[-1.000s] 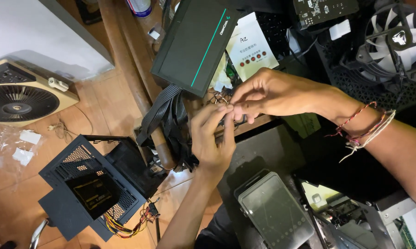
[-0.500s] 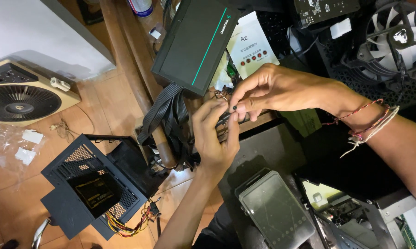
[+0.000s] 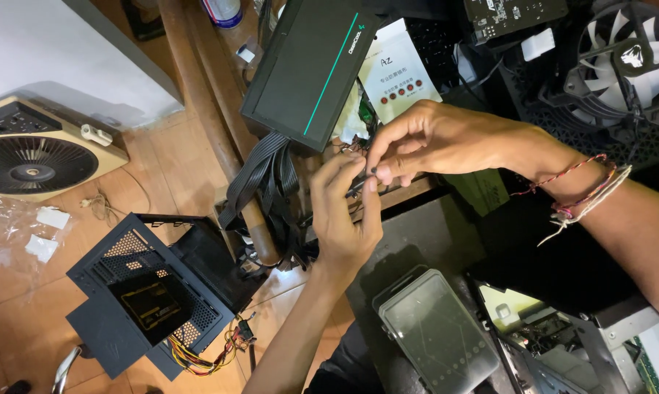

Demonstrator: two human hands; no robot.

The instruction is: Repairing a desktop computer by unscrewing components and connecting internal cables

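Fingers of both hands meet on a small dark cable end [image 3: 360, 181], a thin connector or tie, too small to tell which, pinched between the left hand [image 3: 346, 219] from below and the right hand [image 3: 435, 142] from above. Each hand is closed on that piece by thumb and fingertips, with the other fingers loosely curled. It looks light and slightly flexible, probably with small fragile parts at its tip, so the best hold is likely on its body close to the end rather than on the thin wires behind it. Just above and left of the hands lies a black power supply box [image 3: 307, 69] with a green stripe, and its bundle of flat black cables [image 3: 260, 179] droops down left of the left hand; these look stiff and springy and will likely tug back. A white instruction card [image 3: 395, 69] sits just above the right hand. Well left and below the left hand, a small black computer case [image 3: 151, 295] stands on the floor. Compared with the earlier frame, the hands have hardly shifted: the left fingers have closed slightly higher on the piece and the right hand holds the same pinch.
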